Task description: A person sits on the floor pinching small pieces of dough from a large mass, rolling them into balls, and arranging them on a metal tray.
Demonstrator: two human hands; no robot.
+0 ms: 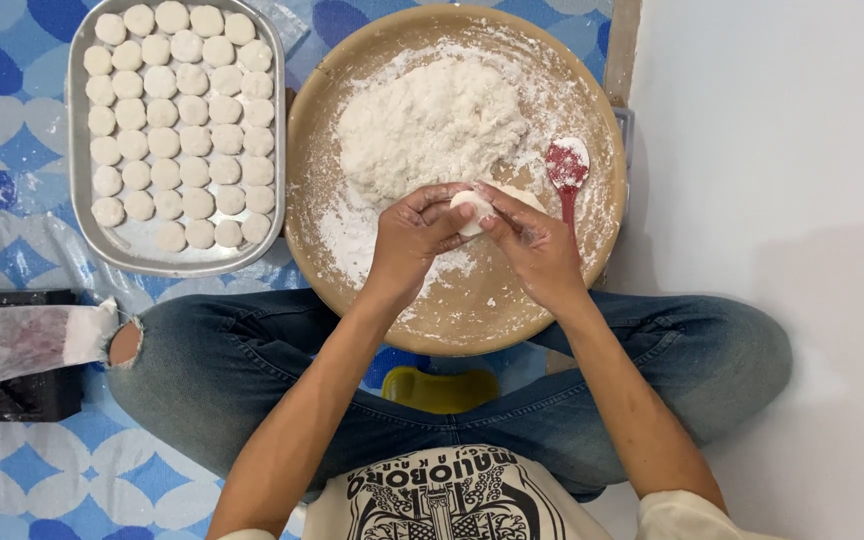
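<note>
Tray (pixel 87 200) at 10 o'clock carries rows of flat white dough rounds (pixel 178 125), near full. Left hand (pixel 414 235) and right hand (pixel 532 245) both close on one white dough piece (pixel 472 210), fingertips pinching it between them above the bowl (pixel 452 320), at 6 o'clock of the dough mound (pixel 430 125). Best to press evenly from both sides and turn it, so thickness matches the tray rounds. Piece looks smooth, pale, floury, roughly disc-shaped. Red spoon (pixel 566 165) sits in the flour at 3 o'clock.

Dough piece (pixel 472 208) partly hidden by hands; tray (pixel 77 150) top cropped.
</note>
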